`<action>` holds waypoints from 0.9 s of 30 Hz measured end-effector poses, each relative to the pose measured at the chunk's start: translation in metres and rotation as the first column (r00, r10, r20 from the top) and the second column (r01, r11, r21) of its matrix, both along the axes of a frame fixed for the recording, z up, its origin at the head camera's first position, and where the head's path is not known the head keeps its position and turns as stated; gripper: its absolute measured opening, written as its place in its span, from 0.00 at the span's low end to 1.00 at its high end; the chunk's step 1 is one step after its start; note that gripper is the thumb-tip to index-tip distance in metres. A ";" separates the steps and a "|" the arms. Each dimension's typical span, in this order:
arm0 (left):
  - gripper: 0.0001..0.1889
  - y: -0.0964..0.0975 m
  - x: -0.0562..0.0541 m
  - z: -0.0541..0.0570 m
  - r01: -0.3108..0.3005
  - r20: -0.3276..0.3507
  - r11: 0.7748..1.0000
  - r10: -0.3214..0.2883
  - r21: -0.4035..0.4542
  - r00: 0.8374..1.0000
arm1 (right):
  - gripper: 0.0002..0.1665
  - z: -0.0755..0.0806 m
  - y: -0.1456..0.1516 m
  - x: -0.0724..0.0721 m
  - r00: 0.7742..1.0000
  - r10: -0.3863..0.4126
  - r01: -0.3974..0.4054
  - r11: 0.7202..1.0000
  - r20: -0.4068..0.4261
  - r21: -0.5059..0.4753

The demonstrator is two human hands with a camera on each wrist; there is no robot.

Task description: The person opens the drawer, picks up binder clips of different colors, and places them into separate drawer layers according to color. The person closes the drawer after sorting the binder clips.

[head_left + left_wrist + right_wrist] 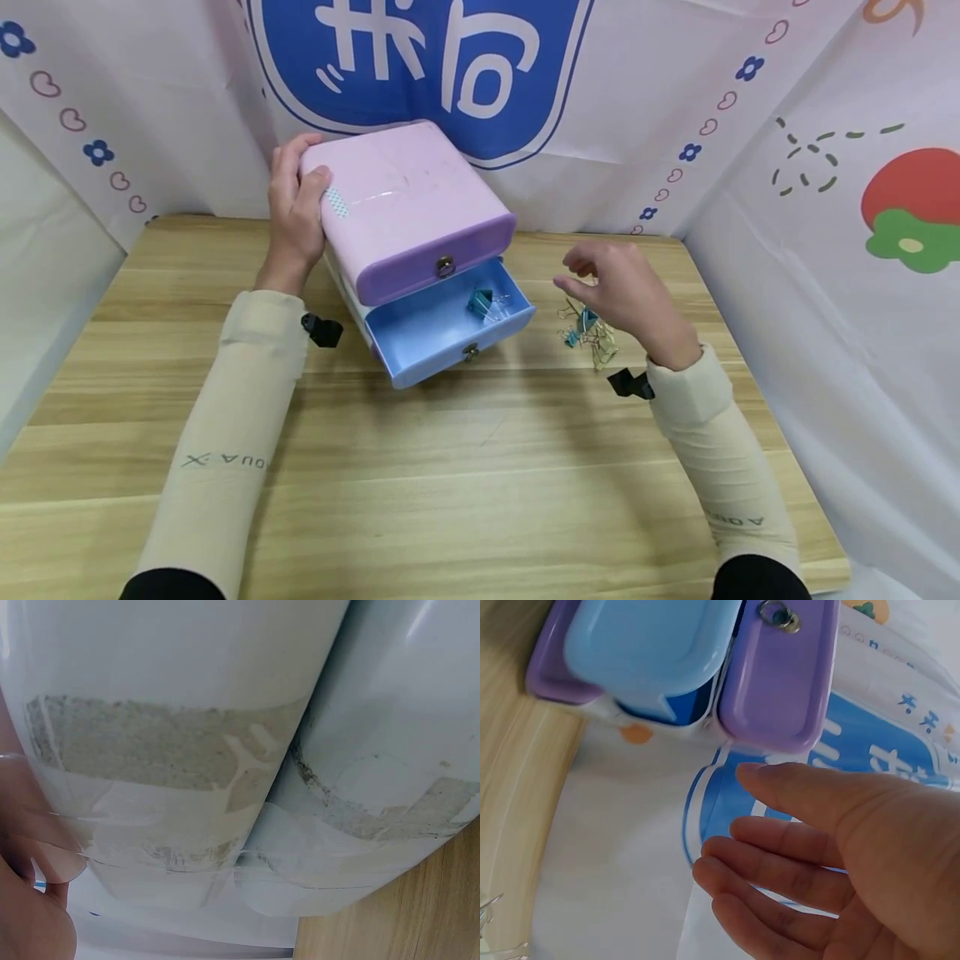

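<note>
A small plastic drawer box (408,187) with a pink top stands on the table, its blue drawer (420,333) pulled out. Inside the drawer, toward its right end, lie teal binder clips (481,302). My left hand (295,212) grips the box's back left corner, thumb on the top. Taped white side walls (165,660) fill the left wrist view beside the fingers. To the right of the drawer my right hand (626,292) hovers with loosely bent fingers and nothing in them. Just beneath it, a small pile of gold and teal binder clips (603,343) lies on the table.
The wooden table (465,483) reaches back to a white printed cloth (607,100) hanging close behind the box. Another cloth wall (825,275) borders the right side. The upper purple drawer (480,254) is closed, with a round metal knob.
</note>
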State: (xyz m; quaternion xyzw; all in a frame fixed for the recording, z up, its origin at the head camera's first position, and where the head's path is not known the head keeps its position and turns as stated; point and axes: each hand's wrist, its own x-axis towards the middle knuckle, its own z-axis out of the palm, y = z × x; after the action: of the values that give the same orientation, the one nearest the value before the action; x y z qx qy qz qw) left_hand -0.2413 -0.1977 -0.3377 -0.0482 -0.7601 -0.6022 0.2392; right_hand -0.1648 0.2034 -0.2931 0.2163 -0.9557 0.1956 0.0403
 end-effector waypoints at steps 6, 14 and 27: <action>0.27 0.003 0.006 0.006 -0.001 -0.002 1.000 0.001 -0.004 1.000 | 0.14 -0.008 0.013 -0.005 0.998 -0.048 0.048 0.999 0.046 0.014; 0.27 0.003 0.007 0.007 0.001 -0.004 1.000 -0.001 -0.009 1.000 | 0.16 -0.023 0.031 -0.010 0.989 -0.113 0.108 0.992 0.094 0.063; 0.27 -0.003 -0.002 -0.003 -0.008 0.003 1.000 0.008 -0.025 1.000 | 0.12 -0.061 0.050 -0.018 0.977 -0.140 0.123 0.986 0.159 0.117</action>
State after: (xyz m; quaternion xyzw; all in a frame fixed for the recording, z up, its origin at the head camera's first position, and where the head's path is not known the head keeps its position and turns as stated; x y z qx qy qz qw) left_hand -0.2434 -0.2009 -0.3403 -0.0474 -0.7680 -0.5920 0.2398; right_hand -0.1832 0.2534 -0.3544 0.1373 -0.9770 0.1587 -0.0384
